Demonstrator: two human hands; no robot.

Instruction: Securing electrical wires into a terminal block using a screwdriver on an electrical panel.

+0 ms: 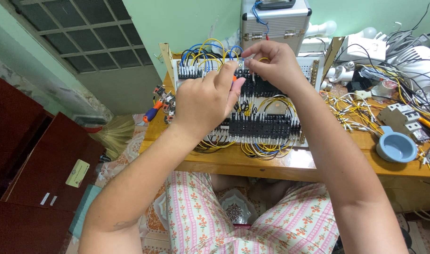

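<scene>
A white electrical panel (313, 70) stands tilted on the wooden table (252, 162), packed with black terminal blocks (266, 127) and yellow, blue and black wires (203, 51). My left hand (206, 101) is closed around a tool with an orange tip that peeks out beside the thumb, held against the upper row of terminals. My right hand (273, 63) pinches a yellow wire (263, 59) at the same upper row, just right of the left thumb.
A silver metal case (276, 21) stands behind the panel. Loose yellow and white wires (353, 110), grey breakers (403, 117) and a blue bowl (396, 148) lie to the right. A red-and-blue screwdriver (152, 113) rests at the table's left edge. Dark wooden cabinets (31, 160) stand left.
</scene>
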